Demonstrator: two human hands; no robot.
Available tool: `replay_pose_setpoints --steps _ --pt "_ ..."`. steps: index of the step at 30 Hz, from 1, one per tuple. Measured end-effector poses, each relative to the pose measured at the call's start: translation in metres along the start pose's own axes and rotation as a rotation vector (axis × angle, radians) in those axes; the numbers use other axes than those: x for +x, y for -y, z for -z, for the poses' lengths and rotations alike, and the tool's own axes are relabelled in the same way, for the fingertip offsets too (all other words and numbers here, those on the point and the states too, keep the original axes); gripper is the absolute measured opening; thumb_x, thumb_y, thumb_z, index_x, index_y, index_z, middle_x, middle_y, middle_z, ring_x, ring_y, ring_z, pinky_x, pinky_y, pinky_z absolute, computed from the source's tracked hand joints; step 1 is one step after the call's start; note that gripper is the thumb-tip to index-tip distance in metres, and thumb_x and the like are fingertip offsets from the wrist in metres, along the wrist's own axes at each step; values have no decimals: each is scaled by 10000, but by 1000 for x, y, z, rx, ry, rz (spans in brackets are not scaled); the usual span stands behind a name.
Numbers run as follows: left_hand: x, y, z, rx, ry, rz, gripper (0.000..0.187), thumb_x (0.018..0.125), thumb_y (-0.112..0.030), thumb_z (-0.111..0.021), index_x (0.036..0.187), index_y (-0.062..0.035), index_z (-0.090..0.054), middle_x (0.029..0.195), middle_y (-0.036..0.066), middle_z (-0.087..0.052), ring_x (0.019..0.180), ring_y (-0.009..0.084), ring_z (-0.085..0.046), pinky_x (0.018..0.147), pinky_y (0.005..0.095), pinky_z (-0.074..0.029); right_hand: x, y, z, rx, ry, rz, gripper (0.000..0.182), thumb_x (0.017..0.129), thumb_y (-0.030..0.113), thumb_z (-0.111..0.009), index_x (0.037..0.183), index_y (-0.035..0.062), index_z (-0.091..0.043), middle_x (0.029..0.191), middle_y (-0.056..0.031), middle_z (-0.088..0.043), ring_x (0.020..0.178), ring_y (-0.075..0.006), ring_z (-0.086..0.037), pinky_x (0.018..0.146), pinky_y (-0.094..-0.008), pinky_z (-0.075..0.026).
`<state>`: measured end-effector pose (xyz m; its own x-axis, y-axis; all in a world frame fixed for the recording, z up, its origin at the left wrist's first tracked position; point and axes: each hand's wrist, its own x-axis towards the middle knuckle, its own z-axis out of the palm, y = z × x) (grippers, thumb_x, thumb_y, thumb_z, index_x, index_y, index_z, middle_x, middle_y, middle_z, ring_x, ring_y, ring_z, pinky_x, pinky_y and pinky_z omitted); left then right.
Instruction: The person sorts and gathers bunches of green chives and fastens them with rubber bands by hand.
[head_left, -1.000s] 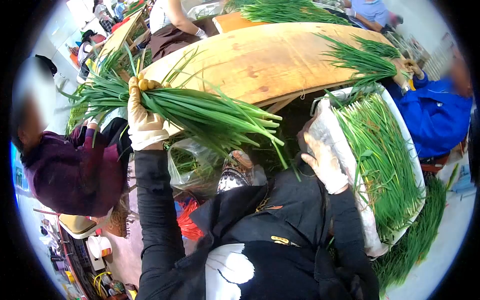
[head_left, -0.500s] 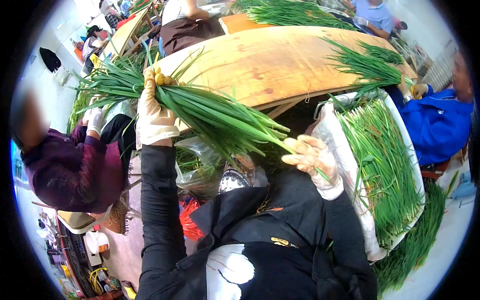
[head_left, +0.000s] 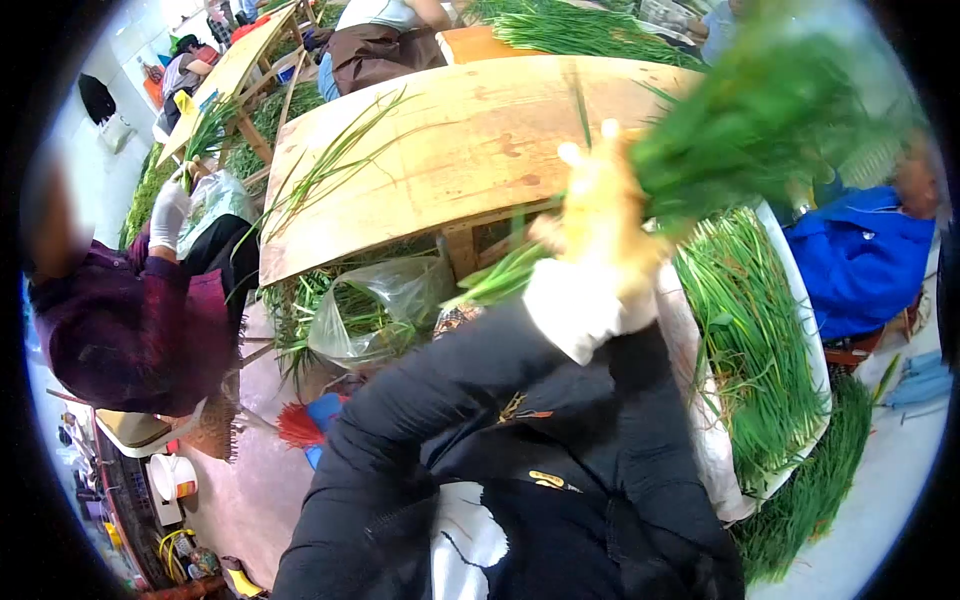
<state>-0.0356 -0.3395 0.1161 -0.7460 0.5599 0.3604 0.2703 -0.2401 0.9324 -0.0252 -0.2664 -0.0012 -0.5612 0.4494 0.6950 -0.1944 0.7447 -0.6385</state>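
Both gloved hands are close together above the near edge of the wooden table, smeared by motion. My left hand (head_left: 598, 205) is wrapped round a large bunch of long green leaves (head_left: 760, 125), which fans out blurred to the upper right. Pale stem ends (head_left: 505, 275) stick out to the lower left of the hands. My right hand (head_left: 648, 258) is close against the left one and mostly hidden behind it, so its fingers cannot be made out.
The wooden table (head_left: 470, 130) carries a few loose leaves (head_left: 335, 155) at left. A white-lined tub (head_left: 822, 385) of green stalks stands at right. A clear plastic bag (head_left: 350, 320) hangs below the table. Co-workers sit left (head_left: 140, 330) and right (head_left: 865, 255).
My left hand has moved right across my body, swinging the bunch over to the upper right. The hands, apart before, are now together. Loose leaves now show on the table's left part.
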Motion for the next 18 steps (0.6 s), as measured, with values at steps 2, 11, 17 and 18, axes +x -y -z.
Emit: replay_pose_setpoints --steps 2,11,17,18 --pt "-17 -5 -17 315 56 -319 744 581 -138 -715 1223 -51 -348 1243 167 -366 1123 292 -379 924 364 -307 10 3 17 339 -72 -115 599 688 99 -659 1206 -10 -379 914 -69 -546 856 -186 -522 796 -287 -409" --pt "-81 66 31 517 312 -765 448 563 -244 -704 973 -125 -568 972 49 -556 896 228 -521 793 373 -399 19 -24 135 1097 -367 -264 450 795 125 -562 1192 -1 -392 722 2 -521 662 -115 -505 749 -299 -438" --pt "-64 88 73 -55 -94 -164 350 791 -136 -581 1088 -29 -431 1078 112 -491 979 195 -485 866 307 -380 -6 -59 150 1183 -376 -315 434 814 171 -540 1186 -2 -399 743 -8 -515 736 -131 -515 830 -310 -421" --pt "-61 86 75 -287 -155 38 306 813 -120 -556 1083 -34 -439 1068 101 -501 955 176 -501 855 287 -390 -7 -56 146 1174 -349 -281 435 816 164 -536 1190 -3 -392 753 -4 -511 732 -128 -510 825 -310 -422"
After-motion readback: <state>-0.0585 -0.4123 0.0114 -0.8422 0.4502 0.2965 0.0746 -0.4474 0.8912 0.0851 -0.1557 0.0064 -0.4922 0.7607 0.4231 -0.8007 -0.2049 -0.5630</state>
